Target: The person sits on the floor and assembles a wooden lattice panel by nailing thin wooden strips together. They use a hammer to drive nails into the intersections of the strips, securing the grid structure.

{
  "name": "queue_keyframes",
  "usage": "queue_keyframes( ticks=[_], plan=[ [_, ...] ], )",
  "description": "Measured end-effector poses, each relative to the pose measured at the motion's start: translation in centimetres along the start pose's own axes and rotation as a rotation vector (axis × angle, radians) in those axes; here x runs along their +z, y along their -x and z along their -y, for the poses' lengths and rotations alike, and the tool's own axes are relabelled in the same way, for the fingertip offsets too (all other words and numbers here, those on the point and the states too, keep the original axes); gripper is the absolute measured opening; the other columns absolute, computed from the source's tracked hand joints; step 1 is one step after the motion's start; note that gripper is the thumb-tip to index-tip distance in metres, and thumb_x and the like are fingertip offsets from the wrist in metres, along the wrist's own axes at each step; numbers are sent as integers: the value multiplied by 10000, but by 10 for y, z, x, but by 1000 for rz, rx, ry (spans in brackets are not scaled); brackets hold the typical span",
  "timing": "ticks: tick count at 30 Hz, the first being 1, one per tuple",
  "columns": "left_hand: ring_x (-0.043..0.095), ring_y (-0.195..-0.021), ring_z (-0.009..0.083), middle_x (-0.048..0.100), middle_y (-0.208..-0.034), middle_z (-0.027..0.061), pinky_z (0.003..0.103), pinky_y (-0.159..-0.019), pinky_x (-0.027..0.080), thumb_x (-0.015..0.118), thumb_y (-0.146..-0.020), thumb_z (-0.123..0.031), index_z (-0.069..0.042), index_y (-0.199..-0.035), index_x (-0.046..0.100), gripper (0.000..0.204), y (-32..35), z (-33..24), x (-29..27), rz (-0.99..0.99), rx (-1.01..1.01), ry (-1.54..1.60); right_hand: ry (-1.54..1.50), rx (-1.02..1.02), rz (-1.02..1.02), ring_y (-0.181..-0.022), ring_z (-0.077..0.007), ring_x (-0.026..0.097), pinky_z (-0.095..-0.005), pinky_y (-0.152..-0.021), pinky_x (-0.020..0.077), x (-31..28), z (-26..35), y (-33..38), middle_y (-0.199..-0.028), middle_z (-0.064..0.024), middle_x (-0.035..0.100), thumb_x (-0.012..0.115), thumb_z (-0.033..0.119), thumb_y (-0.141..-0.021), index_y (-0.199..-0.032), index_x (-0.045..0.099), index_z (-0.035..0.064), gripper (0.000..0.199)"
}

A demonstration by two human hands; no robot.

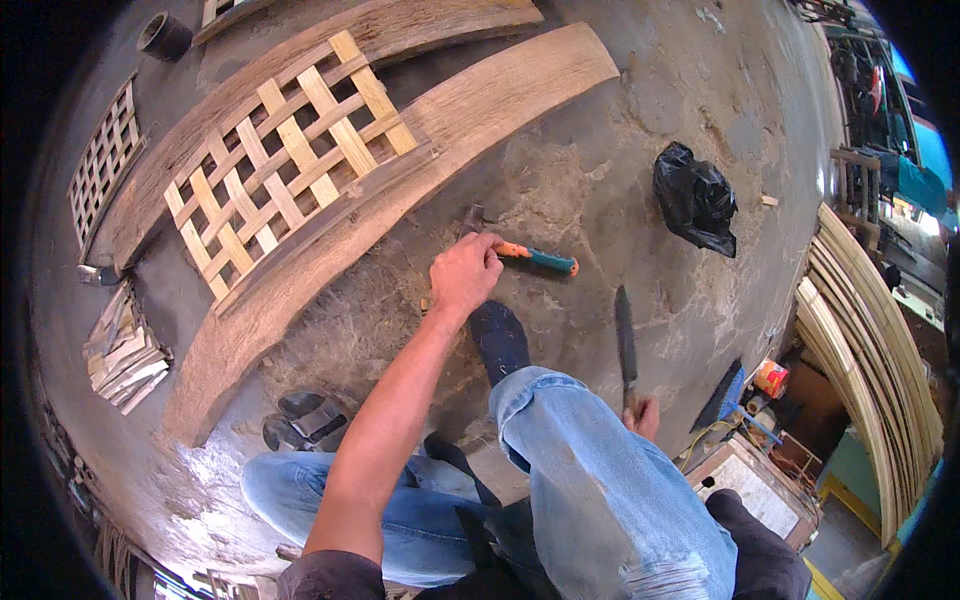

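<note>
My left hand reaches down to the floor in the middle, its fingers closed on a hammer near the head end. The hammer's orange and teal handle points to the right, and its dark head shows just beyond my knuckles. Beside my right knee, my right hand is closed round the handle of a machete, whose long dark blade points away from me. My leg partly hides that hand. Left of the hammer, a woven lattice of pale wooden strips rests across two curved wooden planks.
A black plastic bag lies on the floor at the right. Curved wooden strips are stacked at the far right, near a wooden box. A second lattice and a pile of wood slats are at the left; sandals lie nearer.
</note>
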State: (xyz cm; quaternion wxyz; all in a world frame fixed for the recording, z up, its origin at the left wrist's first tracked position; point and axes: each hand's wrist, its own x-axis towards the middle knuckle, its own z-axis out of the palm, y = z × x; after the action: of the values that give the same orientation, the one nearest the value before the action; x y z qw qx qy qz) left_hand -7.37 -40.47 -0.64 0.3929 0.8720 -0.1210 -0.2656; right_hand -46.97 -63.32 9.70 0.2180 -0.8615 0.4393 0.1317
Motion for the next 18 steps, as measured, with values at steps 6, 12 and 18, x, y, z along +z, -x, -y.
queue_keyframes(
  ticks=[6,12,18],
  plan=[
    [660,-832,267,657,-890,76,393,-758,525,598,-832,-116,-118,-1050,695,238,10,-4,-1,-29,43,201,-63,-423,-145,-876,-320,523,-412,-779,438,18,120,-211,-945,-152,506,671,140,-823,-1045,510,3,307],
    [678,-816,253,674,-924,100,363,-758,544,612,-841,-86,-80,-1054,684,225,34,1,-12,-55,24,373,8,-481,-85,-964,-351,546,-421,-860,451,28,157,-279,-1036,-175,542,696,133,-818,-1083,531,4,338],
    [693,-817,229,702,-890,100,351,-765,545,641,-841,-98,-91,-1098,676,259,48,-8,-15,-77,-68,511,-89,-715,-147,-961,-318,623,-396,-834,503,41,230,-229,-1051,-154,637,719,75,-808,-1070,638,22,279]
  ],
)
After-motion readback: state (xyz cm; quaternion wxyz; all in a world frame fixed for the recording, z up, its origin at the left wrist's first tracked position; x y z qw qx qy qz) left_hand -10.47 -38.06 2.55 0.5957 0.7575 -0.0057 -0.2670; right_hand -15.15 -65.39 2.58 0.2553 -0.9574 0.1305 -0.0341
